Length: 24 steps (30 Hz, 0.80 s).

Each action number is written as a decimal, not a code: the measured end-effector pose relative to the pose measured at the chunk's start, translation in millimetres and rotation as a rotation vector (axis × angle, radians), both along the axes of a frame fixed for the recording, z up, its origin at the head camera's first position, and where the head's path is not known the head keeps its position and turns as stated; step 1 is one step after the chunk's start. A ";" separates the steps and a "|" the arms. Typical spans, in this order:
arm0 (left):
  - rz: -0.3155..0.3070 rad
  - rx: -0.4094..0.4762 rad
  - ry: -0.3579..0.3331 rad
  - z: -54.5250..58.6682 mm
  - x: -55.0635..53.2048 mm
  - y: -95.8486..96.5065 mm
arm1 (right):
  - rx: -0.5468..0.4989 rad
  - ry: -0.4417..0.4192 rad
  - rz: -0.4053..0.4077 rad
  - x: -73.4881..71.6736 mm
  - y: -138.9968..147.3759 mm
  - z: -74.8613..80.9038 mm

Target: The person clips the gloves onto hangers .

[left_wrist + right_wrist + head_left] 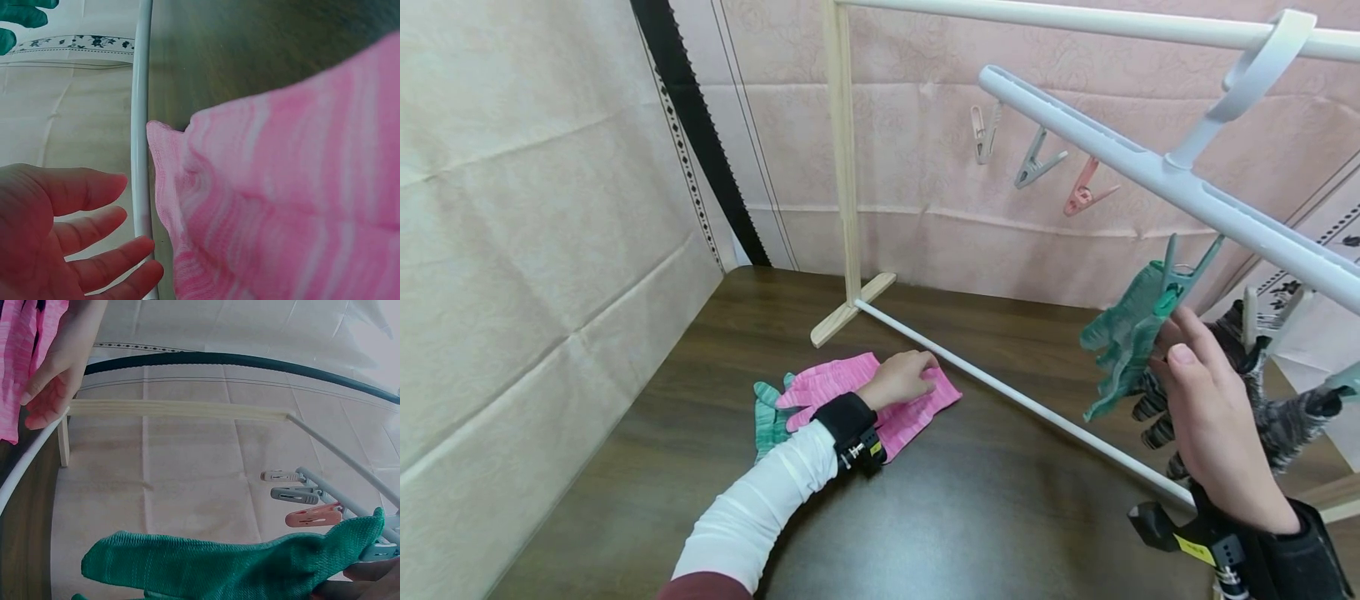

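Observation:
My left hand (904, 377) is low over a pink striped knit glove (917, 421) on the table, its fingers loosely spread and holding nothing. Beneath the pink cloth a green glove (769, 417) sticks out at the left. On the right, a green glove (1131, 333) hangs from a green clothespin (1183, 275) under a light-blue hanger (1097, 142). My right hand (1213, 408) is beside this glove's upper end, fingers straight and partly behind the cloth. In the right wrist view the fingertips (369, 570) are right at the clothespin.
A white rail (1075, 21) carries the hanger, with a wooden post (844, 158) at left and a low white bar (1022, 400) across the table. A grey-and-black glove (1285, 425) hangs at right. Further clothespins are grey (1036, 162) and pink (1084, 192).

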State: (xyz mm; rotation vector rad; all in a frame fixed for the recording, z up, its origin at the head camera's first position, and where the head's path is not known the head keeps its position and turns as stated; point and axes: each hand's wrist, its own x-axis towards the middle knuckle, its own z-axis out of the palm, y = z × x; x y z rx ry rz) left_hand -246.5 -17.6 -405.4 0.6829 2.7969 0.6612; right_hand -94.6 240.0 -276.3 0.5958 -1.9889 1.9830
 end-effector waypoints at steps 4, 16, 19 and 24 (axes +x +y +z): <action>0.004 -0.019 -0.001 -1.9 -0.5 -0.7 | 0.029 -0.012 -0.010 3.5 -1.2 -0.6; -0.011 -0.046 -0.023 -5.6 -3.3 0.4 | 0.066 0.026 -0.045 10.7 -4.8 -3.0; -0.008 -0.053 -0.022 -6.4 -3.6 0.5 | 0.073 0.049 -0.053 11.7 -5.8 -3.9; -0.002 -0.059 -0.015 -8.7 -4.9 1.2 | 0.088 0.063 -0.130 13.9 -7.6 -5.0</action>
